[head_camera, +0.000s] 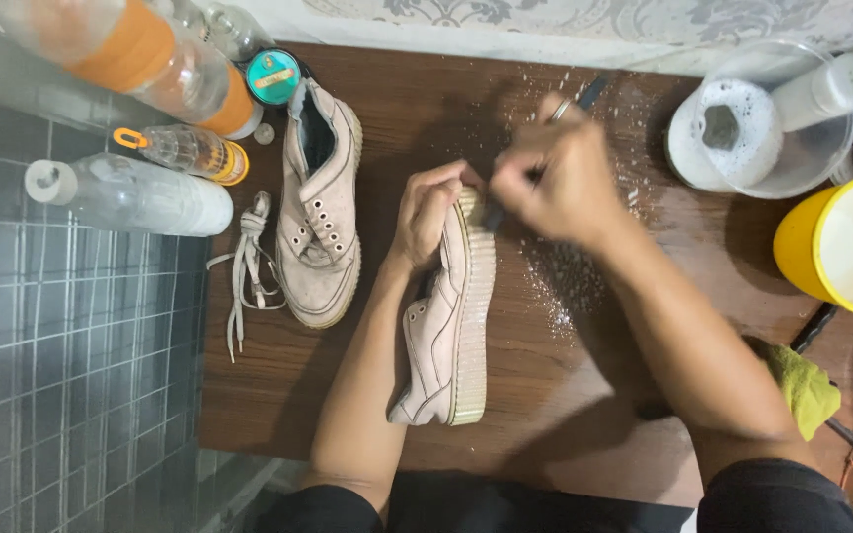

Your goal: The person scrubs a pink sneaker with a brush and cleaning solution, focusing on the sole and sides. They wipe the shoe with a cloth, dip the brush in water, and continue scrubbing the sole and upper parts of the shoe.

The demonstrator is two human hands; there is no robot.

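Note:
A beige suede shoe (451, 326) lies on its side on the brown wooden board (555, 395), its ribbed sole facing right. My left hand (426, 212) grips the shoe's far end. My right hand (555, 183) is closed on a dark-handled brush (589, 94), whose head presses against the sole near the toe. White foam flecks are scattered around that spot. A second matching shoe (320, 212) without laces rests upright to the left.
Loose laces (247, 266) lie left of the second shoe. Several plastic bottles (140, 192) and a small round tin (272, 76) sit at the upper left. A clear bowl of foam (777, 128), a yellow cup (841, 247) and a yellow-green cloth (807, 390) stand at the right.

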